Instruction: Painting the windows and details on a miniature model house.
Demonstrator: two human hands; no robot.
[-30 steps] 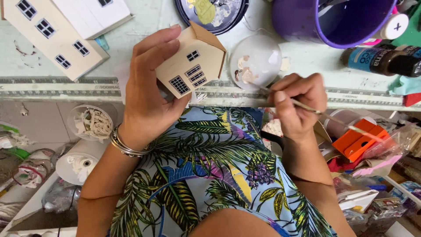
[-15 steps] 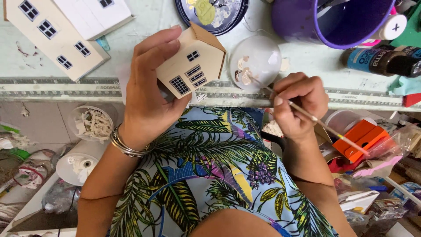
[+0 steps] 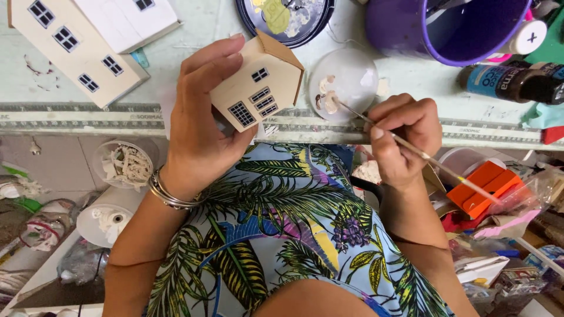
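My left hand (image 3: 202,126) grips a small cream cardboard house (image 3: 258,82) with dark windows and a brown roof edge, held tilted above the table's front edge. My right hand (image 3: 402,138) pinches a thin paintbrush (image 3: 411,149); its tip reaches into a small round clear dish (image 3: 343,82) that holds dabs of white and brown paint. The brush handle runs down to the right past my wrist. The dish lies on the pale green table (image 3: 194,64) just right of the little house.
A larger cream house (image 3: 76,50) lies at the back left. A dark palette plate (image 3: 285,20), a purple bucket (image 3: 446,29) and a paint bottle (image 3: 511,82) stand behind. A ruler strip (image 3: 82,114) edges the table. Containers and clutter fill the floor on both sides.
My right hand has shifted slightly left and up, bringing the brush tip into the paint dish. The left hand and the small house have stayed put.
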